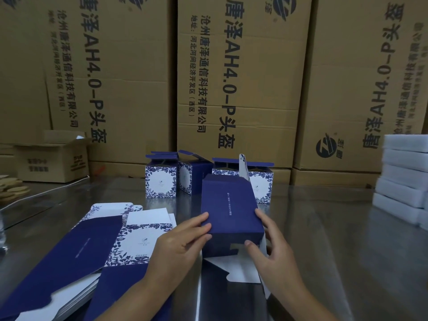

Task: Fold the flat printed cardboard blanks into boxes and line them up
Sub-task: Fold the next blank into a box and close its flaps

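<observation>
A dark blue half-folded box (228,209) lies on its side on the metal table (335,239), its open bottom flaps facing me. My left hand (183,242) grips its left edge, thumb on the blue top panel. My right hand (268,249) holds the right side, with the thumb pressing a blue flap at the near end. A stack of flat blue-and-white floral blanks (97,249) lies to the left. Three folded boxes (161,181) (192,177) (261,184) stand in a row behind, lids open.
Tall brown cartons (243,77) wall off the far side of the table. A small open carton (53,158) sits at the back left. White foam blocks (403,179) are stacked at the right edge. Tan flat pieces (11,186) lie at far left.
</observation>
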A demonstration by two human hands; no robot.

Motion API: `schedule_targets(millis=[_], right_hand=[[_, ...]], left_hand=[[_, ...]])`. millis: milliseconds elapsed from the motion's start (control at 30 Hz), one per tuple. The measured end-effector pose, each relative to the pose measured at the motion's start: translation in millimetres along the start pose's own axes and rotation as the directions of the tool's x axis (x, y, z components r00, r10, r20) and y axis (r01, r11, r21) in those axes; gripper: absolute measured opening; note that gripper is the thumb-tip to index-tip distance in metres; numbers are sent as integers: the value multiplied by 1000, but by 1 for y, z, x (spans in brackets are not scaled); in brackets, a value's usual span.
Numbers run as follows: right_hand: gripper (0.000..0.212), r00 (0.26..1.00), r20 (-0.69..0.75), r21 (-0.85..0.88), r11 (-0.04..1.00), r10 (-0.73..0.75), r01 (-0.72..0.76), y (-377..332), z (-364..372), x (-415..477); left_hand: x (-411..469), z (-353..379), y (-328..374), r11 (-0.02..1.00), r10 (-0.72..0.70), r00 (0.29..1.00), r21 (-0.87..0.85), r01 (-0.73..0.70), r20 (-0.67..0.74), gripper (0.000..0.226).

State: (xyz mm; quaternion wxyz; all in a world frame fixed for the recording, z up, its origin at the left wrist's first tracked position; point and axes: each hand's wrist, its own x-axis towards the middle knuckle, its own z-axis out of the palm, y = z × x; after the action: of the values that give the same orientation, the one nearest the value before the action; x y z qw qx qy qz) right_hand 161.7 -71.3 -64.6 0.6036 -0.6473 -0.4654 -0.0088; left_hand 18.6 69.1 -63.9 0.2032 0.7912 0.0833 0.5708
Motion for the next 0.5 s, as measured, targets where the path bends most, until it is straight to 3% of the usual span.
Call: schedule_targets(millis=[233, 500], right_hand=[[60, 992, -16, -121, 985, -125, 122, -6, 4, -7], [52, 993, -27, -141, 984, -118, 113, -16, 9, -12]], left_hand=[[4, -4, 8, 986, 49, 999, 162, -49, 3, 18], [6, -8, 12, 954, 197, 980, 231, -190, -10, 22]])
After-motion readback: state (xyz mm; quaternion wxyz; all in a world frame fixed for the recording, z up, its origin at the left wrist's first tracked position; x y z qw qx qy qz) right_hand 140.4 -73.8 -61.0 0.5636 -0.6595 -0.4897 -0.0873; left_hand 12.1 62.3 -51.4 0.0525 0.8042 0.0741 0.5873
